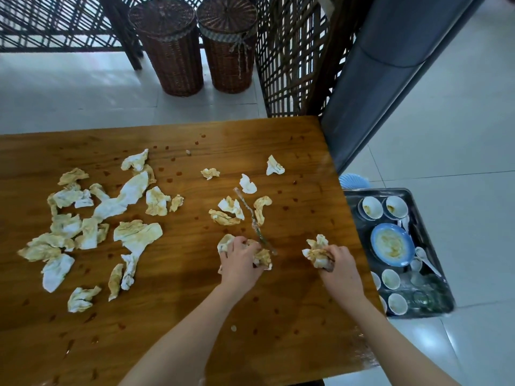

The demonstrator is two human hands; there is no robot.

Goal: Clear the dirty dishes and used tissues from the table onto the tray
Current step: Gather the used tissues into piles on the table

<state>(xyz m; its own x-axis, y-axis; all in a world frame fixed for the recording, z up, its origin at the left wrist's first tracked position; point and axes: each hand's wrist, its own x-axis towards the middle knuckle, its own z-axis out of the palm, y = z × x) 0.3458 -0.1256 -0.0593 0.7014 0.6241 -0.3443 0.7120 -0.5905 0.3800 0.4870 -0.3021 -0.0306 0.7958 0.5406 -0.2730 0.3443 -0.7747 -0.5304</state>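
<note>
- Two lidded wicker baskets (172, 51) on the floor.
- One metal tray (384, 191).
- One blue plate (391, 245) on it.
- Six small bowls (372, 207) there, two half hidden.
- Over twenty crumpled tissues (138, 232) across the desk (195, 302); overlaps prevent an exact count.

Two tall brown wicker baskets with woven lids stand side by side, nearly touching, on the pale tiled floor (69, 87): left basket (170, 51), right basket (227, 57), the right one with a cord hanging down from under its lid. Dark lattice screen (292, 65) runs behind them and down their right side, grey column (390, 79) just right of the screen. Small light-blue ribbed object (353, 181) at the column's foot, mostly hidden, can't tell what it is.
</note>
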